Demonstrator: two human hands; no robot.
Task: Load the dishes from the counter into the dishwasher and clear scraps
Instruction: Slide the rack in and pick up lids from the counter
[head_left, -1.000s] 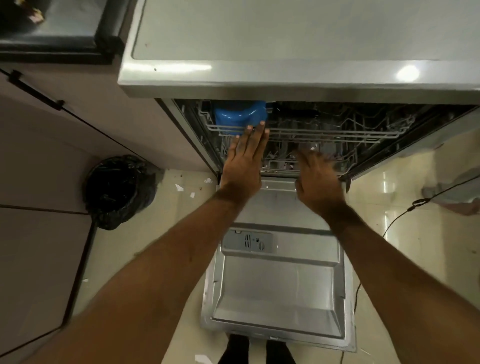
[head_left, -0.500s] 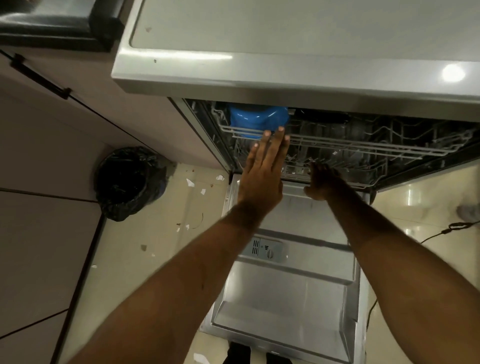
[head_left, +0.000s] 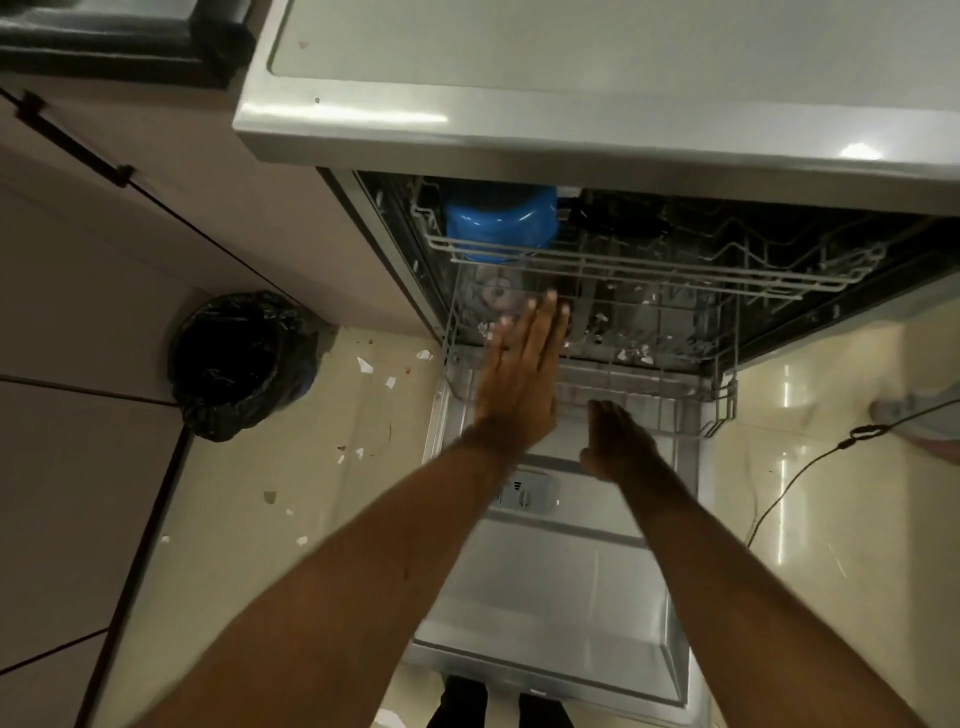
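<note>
Fingers (head_left: 545, 332) of left hand (head_left: 514, 389) straight, released, over lower rack (head_left: 722, 400).
Right hand (head_left: 621, 441) just beside them, grip unclear; probably there to slide rack for loading.

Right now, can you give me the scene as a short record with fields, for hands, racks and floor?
Left hand: open, fingers straight, over the lower rack, at its front
Right hand: blurred, fingers look straight, near the lower rack front edge
Upper rack: blue bowl at its left end
Dishwasher door: fully down
Floor: black-bagged bin, white scraps beside it
</note>
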